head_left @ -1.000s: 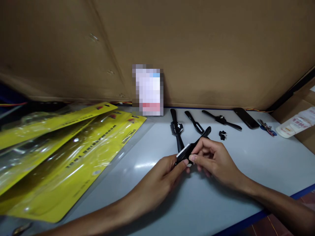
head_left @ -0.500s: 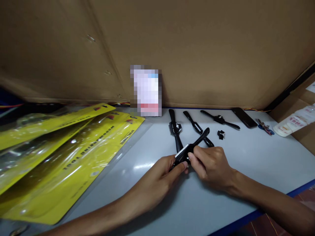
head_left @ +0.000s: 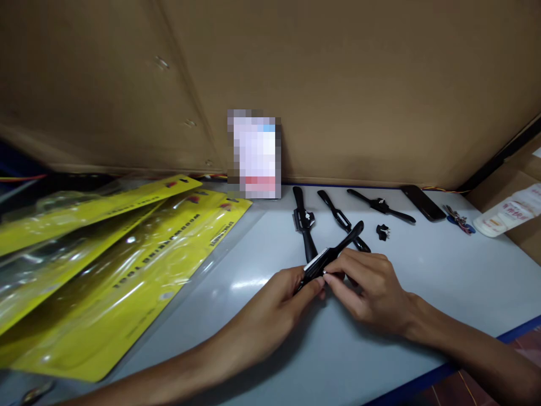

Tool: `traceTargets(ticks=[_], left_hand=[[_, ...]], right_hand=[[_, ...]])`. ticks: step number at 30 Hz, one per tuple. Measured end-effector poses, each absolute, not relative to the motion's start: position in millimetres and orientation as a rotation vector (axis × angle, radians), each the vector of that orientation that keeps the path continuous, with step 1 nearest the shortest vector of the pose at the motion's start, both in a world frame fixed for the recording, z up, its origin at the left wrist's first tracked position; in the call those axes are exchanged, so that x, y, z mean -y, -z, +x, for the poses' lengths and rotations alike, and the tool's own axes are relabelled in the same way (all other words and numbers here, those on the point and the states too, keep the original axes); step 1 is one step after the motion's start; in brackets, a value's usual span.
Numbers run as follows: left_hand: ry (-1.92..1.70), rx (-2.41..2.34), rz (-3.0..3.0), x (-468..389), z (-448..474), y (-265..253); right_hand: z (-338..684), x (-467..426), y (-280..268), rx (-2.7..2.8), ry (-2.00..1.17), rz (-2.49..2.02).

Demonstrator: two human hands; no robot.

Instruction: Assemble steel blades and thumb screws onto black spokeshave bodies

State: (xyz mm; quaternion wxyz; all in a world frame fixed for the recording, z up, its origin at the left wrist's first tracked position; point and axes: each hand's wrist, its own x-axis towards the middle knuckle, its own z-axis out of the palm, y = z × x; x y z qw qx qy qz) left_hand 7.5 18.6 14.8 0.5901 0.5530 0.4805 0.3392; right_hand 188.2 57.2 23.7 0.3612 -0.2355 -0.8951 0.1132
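Observation:
My left hand is closed around the lower end of a black spokeshave, thumb on top. The spokeshave slants up to the right, its free handle pointing away from me and a pale flat strip, apparently the blade, along its upper left side. At its middle, the thumb and forefinger of my right hand pinch a tiny shiny part that looks like a screw. Just beyond lie a second spokeshave, a black spokeshave frame with an open slot, and a third spokeshave. A small black piece with screws lies to their right.
Yellow blister packages cover the table's left side. A blurred-out panel leans on the cardboard wall. At the right are a dark phone, keys and a white bottle. The table has a blue edge.
The fingers of my right hand have shifted and straightened slightly at the small shiny part. My left hand keeps its hold on the spokeshave. The whole view has moved slightly.

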Motion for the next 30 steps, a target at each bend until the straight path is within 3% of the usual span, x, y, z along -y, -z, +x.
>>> traceTargets(ticks=[4, 10, 12, 22, 26, 30], left_hand=[[-0.775, -1.090, 1.262, -18, 7, -14], [-0.746, -1.138, 1.265, -15, 6, -12], [-0.740, -1.149, 1.252, -14, 6, -11], [-0.781, -1.148, 1.230, -14, 4, -9], [-0.791, -1.123, 1.218, -15, 6, -8], [-0.781, -1.127, 1.169, -15, 5, -13]], right_hand=[[187, -53, -24, 2.243, -0.530, -0.706], [187, -54, -31, 1.977, -1.216, -0.949], [189, -56, -33, 1.993, -1.255, -0.947], [194, -57, -23, 2.435, 0.039, -0.657], [193, -54, -23, 2.466, 0.089, -0.625], [196, -55, -28, 2.424, -0.095, -0.616]])
